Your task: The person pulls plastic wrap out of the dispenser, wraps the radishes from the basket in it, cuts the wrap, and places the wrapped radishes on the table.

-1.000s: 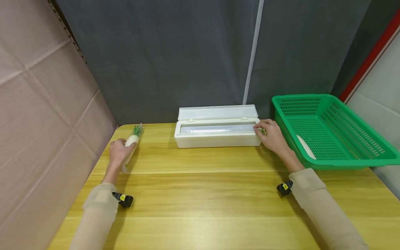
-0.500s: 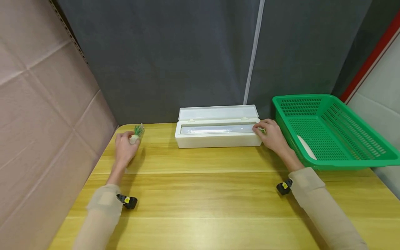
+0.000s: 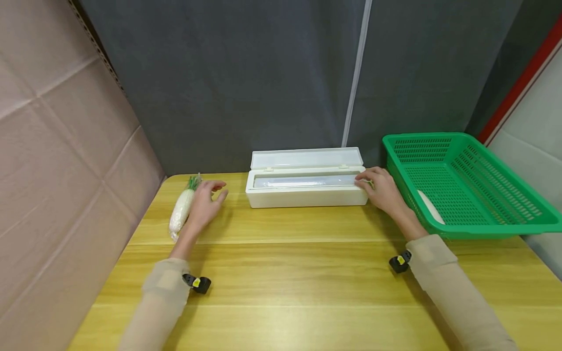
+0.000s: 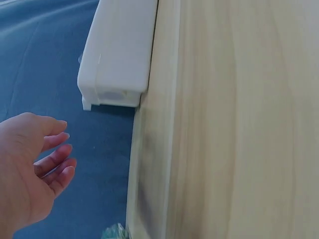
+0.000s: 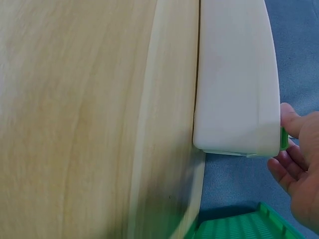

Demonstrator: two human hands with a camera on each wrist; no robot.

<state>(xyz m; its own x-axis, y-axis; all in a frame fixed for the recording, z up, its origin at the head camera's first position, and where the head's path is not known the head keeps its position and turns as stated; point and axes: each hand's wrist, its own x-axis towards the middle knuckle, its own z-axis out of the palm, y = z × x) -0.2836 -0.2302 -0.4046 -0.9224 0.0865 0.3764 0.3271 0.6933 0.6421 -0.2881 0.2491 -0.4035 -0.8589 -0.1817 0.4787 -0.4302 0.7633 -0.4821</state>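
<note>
A white radish (image 3: 181, 210) in clear film, green stalks at its far end, lies on the table at the left. Just right of it my left hand (image 3: 205, 202) hovers with fingers loosely bent and nothing in them; the left wrist view also shows this hand (image 4: 30, 169). In the middle stands a white cling film dispenser (image 3: 307, 197), its lid (image 3: 307, 158) raised and film (image 3: 303, 181) showing in the slot. At its right end my right hand (image 3: 381, 191) pinches a small green slider (image 5: 284, 138), mostly hidden by the fingers.
A green plastic basket (image 3: 491, 228) stands at the right, close to the right forearm, with another white radish (image 3: 430, 207) partly hidden behind its near wall. A dark curtain (image 3: 241, 83) hangs behind the wooden table (image 3: 281, 273); a pale covered wall (image 3: 61, 170) borders the left.
My left hand has let go of the wrapped radish and moved right, off it, leaving it on the table. The right hand stays at the dispenser's right end.
</note>
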